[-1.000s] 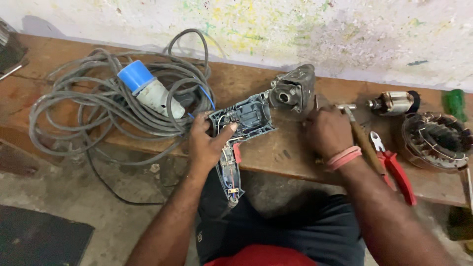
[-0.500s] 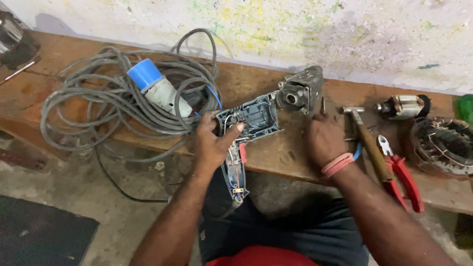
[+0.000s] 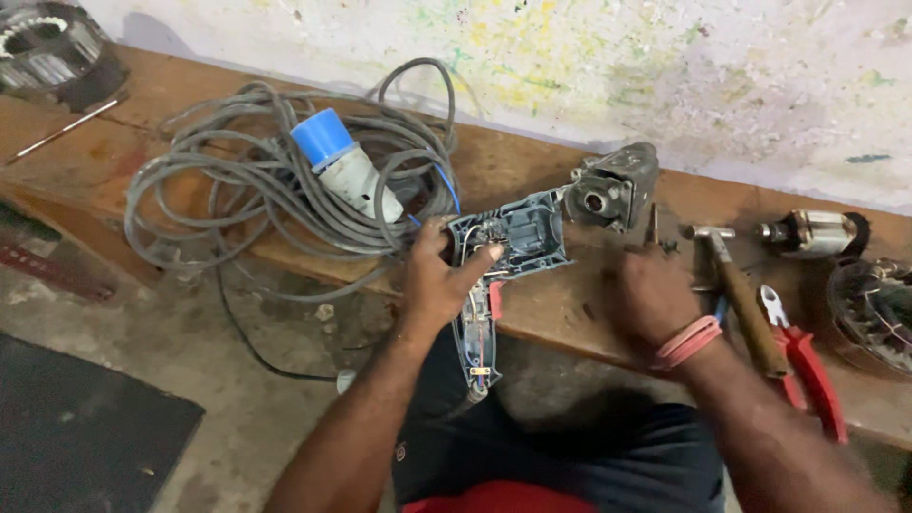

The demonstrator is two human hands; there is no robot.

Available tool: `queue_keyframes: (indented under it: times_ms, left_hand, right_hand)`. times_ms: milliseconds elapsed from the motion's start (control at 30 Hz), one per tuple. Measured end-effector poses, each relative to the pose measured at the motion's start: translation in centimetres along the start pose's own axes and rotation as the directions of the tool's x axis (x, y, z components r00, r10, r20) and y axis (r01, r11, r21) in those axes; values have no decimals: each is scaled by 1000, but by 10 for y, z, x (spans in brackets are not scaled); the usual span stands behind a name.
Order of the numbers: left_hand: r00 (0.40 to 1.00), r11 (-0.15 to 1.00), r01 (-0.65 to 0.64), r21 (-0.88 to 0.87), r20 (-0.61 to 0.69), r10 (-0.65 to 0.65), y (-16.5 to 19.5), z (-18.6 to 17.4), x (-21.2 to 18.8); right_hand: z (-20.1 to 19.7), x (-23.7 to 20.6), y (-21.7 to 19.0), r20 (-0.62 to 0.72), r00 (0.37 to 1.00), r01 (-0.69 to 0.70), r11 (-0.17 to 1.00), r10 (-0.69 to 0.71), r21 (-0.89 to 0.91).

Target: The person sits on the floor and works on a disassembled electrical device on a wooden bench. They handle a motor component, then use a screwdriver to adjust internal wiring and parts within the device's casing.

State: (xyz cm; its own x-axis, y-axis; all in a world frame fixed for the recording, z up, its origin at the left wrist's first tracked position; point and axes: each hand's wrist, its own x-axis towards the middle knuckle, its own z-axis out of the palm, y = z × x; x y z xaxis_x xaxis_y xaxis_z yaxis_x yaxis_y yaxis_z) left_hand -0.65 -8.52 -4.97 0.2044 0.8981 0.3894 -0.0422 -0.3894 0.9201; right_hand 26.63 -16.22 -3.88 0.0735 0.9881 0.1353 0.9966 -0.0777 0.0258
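Head view: a worn wooden bench runs from the upper left to the right edge of the frame, below a paint-speckled pale wall; bare concrete floor fills the lower left. A coil of grey cable with a blue and white plug lies upper left. At centre, the left hand is wrapped around an opened drill housing, the forefinger laid across its inner parts; the handle hangs over the bench edge. Just beside its top end sits a grey gear head. The right hand rests on the bench, knuckles up; whether its fingers grip anything cannot be told. A hammer, red pliers and a motor armature lie right.
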Motion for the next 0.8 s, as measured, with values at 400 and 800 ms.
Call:
queue_keyframes:
  times_ms: [400, 800]
  left_hand:
    - [1000, 999, 20, -32, 7, -20, 1, 1, 0]
    - [999, 999, 45, -26, 17, -45, 9, 1, -4]
  right_hand:
    - [-13, -4, 4, -149, 976, 182, 968, -157, 171]
    - [-72, -3, -17, -107, 994, 40, 755, 40, 655]
